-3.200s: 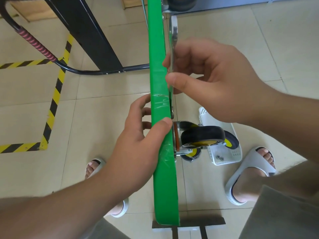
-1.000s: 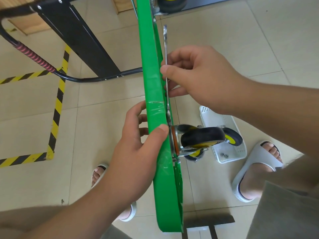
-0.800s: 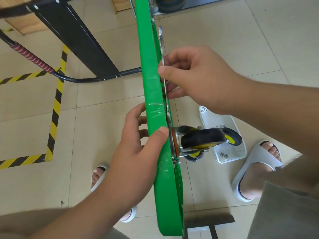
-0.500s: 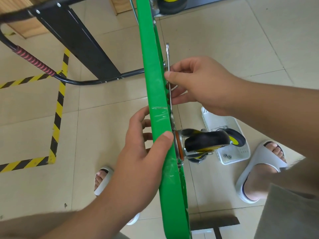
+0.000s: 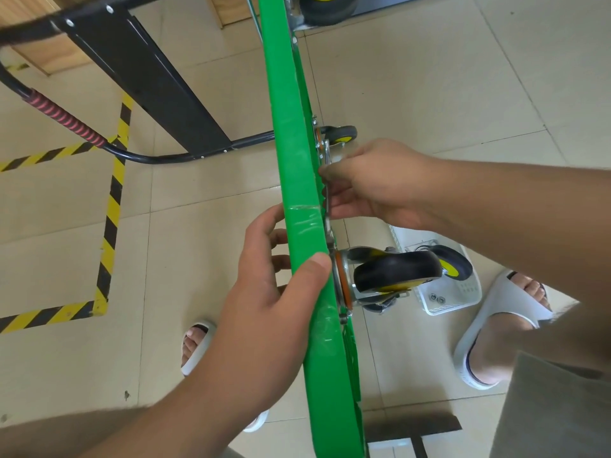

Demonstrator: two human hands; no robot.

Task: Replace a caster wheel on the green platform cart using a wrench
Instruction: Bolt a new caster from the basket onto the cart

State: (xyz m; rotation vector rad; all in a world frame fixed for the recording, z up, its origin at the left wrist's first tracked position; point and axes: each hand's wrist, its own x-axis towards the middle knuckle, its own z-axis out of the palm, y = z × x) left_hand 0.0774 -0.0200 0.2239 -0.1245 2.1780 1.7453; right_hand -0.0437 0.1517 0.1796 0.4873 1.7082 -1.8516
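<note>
Right hand is closed on the wrench, pinching its slim shaft flat against the underside of the green platform cart, which stands on edge. Left hand clamps the cart's edge, thumb beside the caster wheel, fingers wrapped round the far face. The wrench's lower end reaches toward the caster's mounting plate; whether it is seated on a nut cannot be told. Judged step: working the fasteners of this caster. The next move calls for a short swing of the wrench while the cart is held steady.

Beyond the caster, a white tray on the floor holds two small nuts and a second wheel. Swing room is narrow: the caster fork and the cart's underside crowd the wrench. A sandalled foot stands just beside the tray.
</note>
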